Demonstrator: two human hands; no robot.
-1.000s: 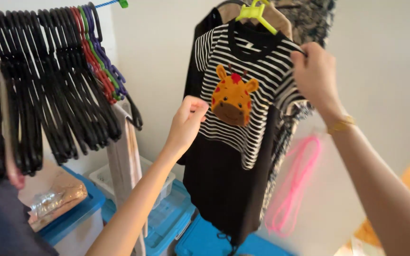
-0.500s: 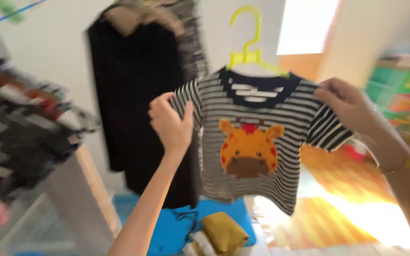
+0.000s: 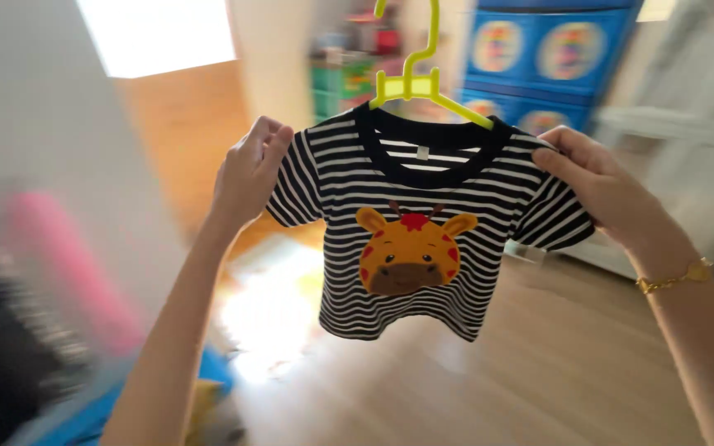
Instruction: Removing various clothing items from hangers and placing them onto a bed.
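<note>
While both hands hold it up mid-air, the striped T-shirt (image 3: 423, 223) hangs spread flat, front facing the camera, clear of the wooden floor (image 3: 539, 372) well below. Black-and-white horizontal stripes, black neckband, short sleeves, small size. It sits on a yellow-green plastic hanger (image 3: 411, 83), whose hook rises out of the top edge of view; hanger arms run inside the shoulders.

Left hand (image 3: 245, 177): grip shut tight on the shirt's shoulder seam at the sleeve top, fingers curled over the fabric edge, thumb hidden behind. Sleeve hangs just below and beside the hand. Right hand (image 3: 601, 186): grip closed in a pinch on the opposite shoulder, fingers on the front of the fabric, thumb side on top; that sleeve drapes under the hand. Shirt lies between the two grips, pulled fairly level, hem loose and slightly skewed lower on the right-hand side.

Orange giraffe patch (image 3: 411, 252) on the chest centre: brown muzzle, two ears, red spots, red tuft on top. Gold bracelet (image 3: 675, 277) on the right wrist. Small white tag (image 3: 422, 152) inside the back of the neck.

Background heavily blurred: blue drawer unit (image 3: 539, 49) behind the shirt, pale wall (image 3: 35, 165) at left, pink shape (image 3: 59, 264) low on left, blue item (image 3: 84, 413) at bottom left, too smeared to tell.
</note>
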